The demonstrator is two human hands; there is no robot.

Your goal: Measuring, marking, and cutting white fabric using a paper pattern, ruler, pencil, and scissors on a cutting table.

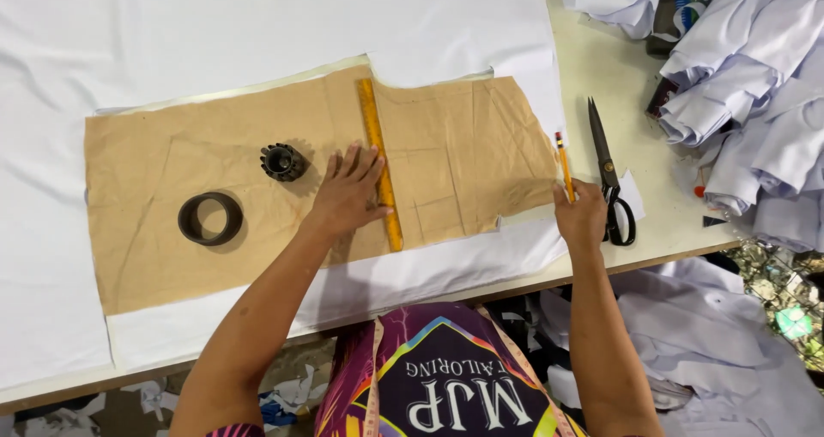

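The left hand [350,190] lies spread flat on the yellow ruler [379,162], pinning it across the brown paper pattern [215,171], which two dark round weights [283,162] hold down on the white cloth [215,25]. The right hand [582,215] pinches a pencil [564,164] at the pattern's right edge, beside the scissors [608,175] on the desk [618,85].

Paper pattern [215,231] on cloth [172,25] on table [601,68]; ruler [378,158] across pattern, two weights [210,218] left of it, pencil [564,164] and scissors [608,175] right, garments [755,85] far right.
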